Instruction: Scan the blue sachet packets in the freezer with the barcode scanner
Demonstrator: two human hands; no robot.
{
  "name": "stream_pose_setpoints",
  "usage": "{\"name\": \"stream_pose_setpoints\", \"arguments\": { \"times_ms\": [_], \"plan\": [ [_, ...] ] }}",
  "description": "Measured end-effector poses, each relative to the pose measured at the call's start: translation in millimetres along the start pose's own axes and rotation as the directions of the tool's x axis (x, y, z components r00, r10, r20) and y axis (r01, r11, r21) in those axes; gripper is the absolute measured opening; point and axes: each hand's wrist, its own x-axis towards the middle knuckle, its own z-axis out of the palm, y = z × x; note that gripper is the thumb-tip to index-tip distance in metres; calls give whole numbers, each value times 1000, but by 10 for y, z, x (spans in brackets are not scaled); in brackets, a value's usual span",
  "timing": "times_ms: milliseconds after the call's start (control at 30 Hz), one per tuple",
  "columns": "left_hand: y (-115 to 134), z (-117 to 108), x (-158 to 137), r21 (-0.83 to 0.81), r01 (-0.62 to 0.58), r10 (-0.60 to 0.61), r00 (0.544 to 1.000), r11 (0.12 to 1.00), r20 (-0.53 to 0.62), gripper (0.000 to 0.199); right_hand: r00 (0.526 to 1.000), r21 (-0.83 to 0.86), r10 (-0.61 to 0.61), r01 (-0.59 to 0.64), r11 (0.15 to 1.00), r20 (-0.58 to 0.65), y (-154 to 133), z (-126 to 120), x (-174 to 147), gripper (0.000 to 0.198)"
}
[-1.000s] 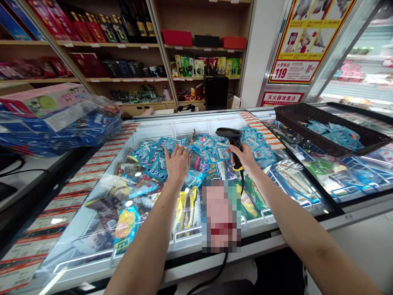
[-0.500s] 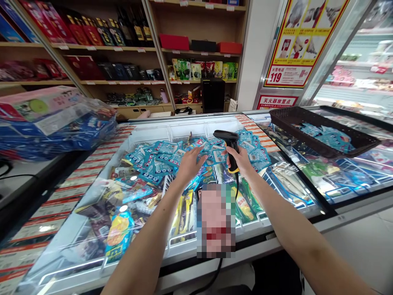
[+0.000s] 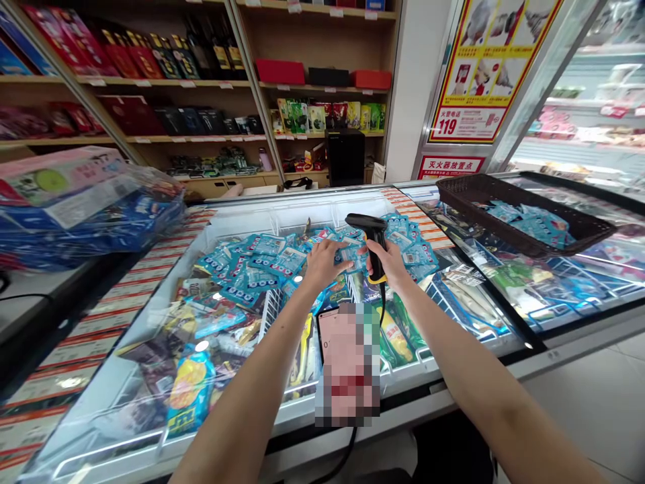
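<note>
OK so from where I'm standing, closest to the person there's a phone [image 3: 347, 366] lying at the near edge of a glass-topped chest freezer [image 3: 413, 411], its screen mostly blurred out, with bright ice cream packs [image 3: 189, 390] showing through the glass. Past that, the right hand [image 3: 388, 262] has its fingers wrapped around the grip of a black-and-yellow barcode scanner [image 3: 373, 234], head up top, cord dangling down. Left hand [image 3: 325, 263] is just beside it, palm down, thumb apart from the other fingers at the edge of a blue packet [image 3: 357, 259] right between the two hands; honestly can't tell if it's pinching the thing or only near it. Loads more blue packets [image 3: 267, 245] are strewn over the glass around both hands, overlapping all over the place. Off to the right a dark woven basket [image 3: 484, 225] sits on the freezer with some similar packets inside. Over on the left there's a stack of plastic-wrapped boxes [image 3: 85, 222], well apart from the hands. Way back it's wooden shelves [image 3: 322, 40] with bottles and snack bags, plus a red-and-yellow poster [image 3: 484, 74] reading 119.
</note>
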Motion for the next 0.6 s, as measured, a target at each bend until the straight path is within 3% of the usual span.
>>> {"name": "stream_pose_setpoints", "arguments": {
  "times_ms": [167, 300, 367, 500, 533, 600],
  "plan": [
    [-57, -70, -125, -149, 127, -149, 978, 981, -144, 28, 1000, -2, -7, 7, 1000, -3, 54, -15, 28, 37],
    [-192, -145, -267, -373, 164, -284, 913, 913, -293, 21, 1000, -29, -13, 13, 999, 2, 96, -23, 36, 38],
    [-278, -172, -322, -574, 188, -415, 861, 797, -294, 24, 1000, -46, -10, 11, 999, 11, 104, -21, 34, 39],
    [-416, -204, -375, -900, 132, -593, 790, 415, -158, 39, 1000, -82, -11, 13, 997, 22, 110, -10, 30, 41],
    [-435, -211, -378, -930, 110, -604, 785, 351, -135, 44, 1000, -94, -10, 12, 996, 27, 113, -7, 29, 41],
    [-457, -225, -377, -946, 82, -608, 783, 315, -134, 50, 999, -118, -1, 6, 993, 44, 120, -2, 28, 43]
  ]
}}
